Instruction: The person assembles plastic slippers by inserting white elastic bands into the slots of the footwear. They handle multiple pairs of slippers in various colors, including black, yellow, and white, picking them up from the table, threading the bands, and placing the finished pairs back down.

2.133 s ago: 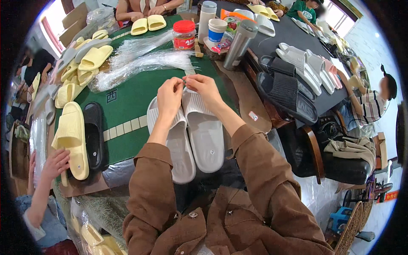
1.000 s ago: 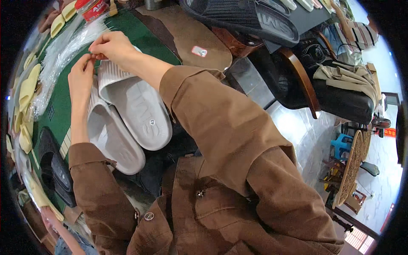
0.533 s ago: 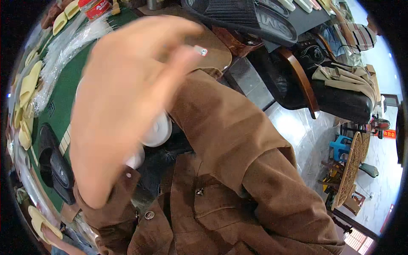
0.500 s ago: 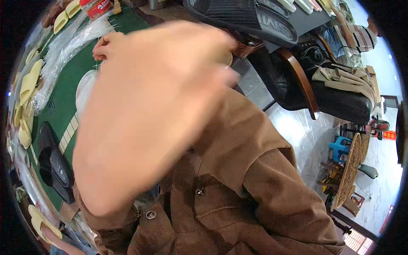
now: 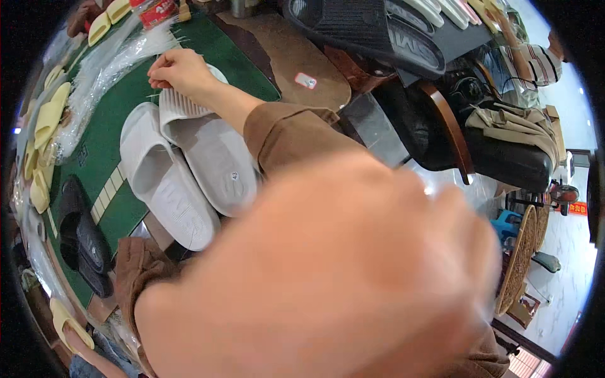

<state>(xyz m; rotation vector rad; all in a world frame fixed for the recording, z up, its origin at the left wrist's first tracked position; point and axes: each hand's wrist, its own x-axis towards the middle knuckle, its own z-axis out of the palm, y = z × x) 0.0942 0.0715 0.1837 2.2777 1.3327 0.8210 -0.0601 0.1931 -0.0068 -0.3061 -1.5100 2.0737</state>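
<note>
My right hand (image 5: 183, 70) reaches over the far end of a pair of grey slides, its fingers closed in a pinch. A thin, pale strand shows by the fingertips. One slide (image 5: 217, 157) lies partly under my right wrist. Beside it, the other slide (image 5: 170, 183) touches it on the left; both have ribbed straps. My left hand (image 5: 409, 252) is very close, large and smeared by motion, covering the lower middle, so its fingers cannot be read. A bundle of clear strands (image 5: 94, 85) lies left of my right hand.
A green mat (image 5: 107, 145) covers the table. Black slides (image 5: 82, 239) lie at left, pale yellow slides (image 5: 51, 116) along the left edge. A large black slide (image 5: 372, 38) stands at the top. A red-labelled jar (image 5: 154, 11) is at the back. An armchair (image 5: 510, 148) stands right.
My left hand and forearm have swung down and right, uncovering the grey slides and my right arm. My right hand has shifted slightly right and stays pinched.
</note>
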